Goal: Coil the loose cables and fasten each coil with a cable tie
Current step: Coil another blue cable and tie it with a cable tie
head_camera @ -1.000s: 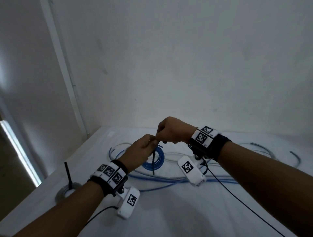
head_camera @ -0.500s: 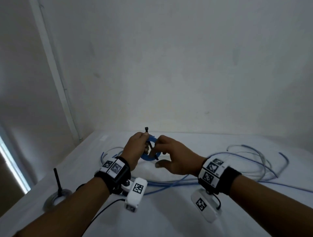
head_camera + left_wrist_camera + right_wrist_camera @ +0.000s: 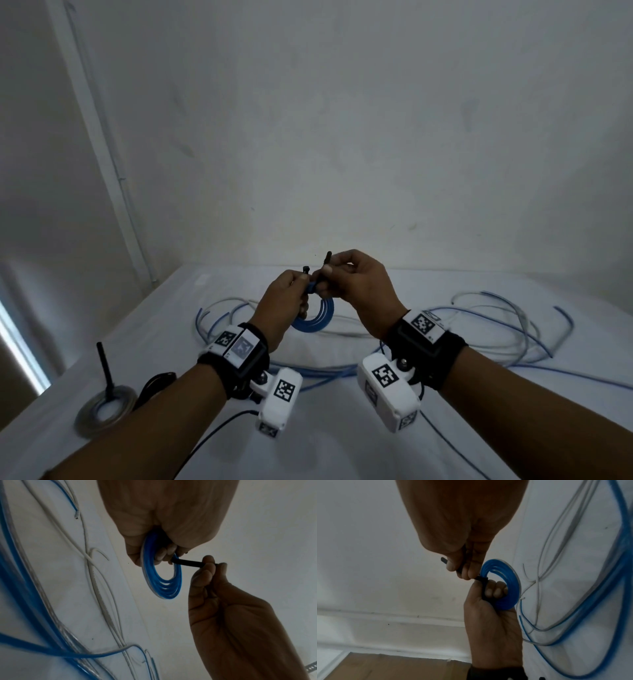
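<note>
A small blue cable coil (image 3: 313,322) hangs above the white table (image 3: 342,445), gripped at its top by my left hand (image 3: 301,284). A black cable tie (image 3: 327,259) wraps that spot, and both of its ends stick up between my hands. My right hand (image 3: 325,277) pinches the tie's tail. In the left wrist view the left hand (image 3: 163,555) curls through the coil (image 3: 161,582) while the right hand's fingertips (image 3: 208,562) pull the tie (image 3: 187,562) sideways. The right wrist view shows my right hand (image 3: 462,573) pinching the tie (image 3: 444,560) beside the coil (image 3: 506,591).
Loose blue cables (image 3: 534,339) and white cables (image 3: 346,330) sprawl over the back and right of the table. A grey coil (image 3: 102,409) with an upright black tie (image 3: 104,366) lies at the left front. A wall stands close behind.
Both hands rose with the coil. The tie, which hung down a second ago, now points up, and my right hand came up from below and took its tail.
</note>
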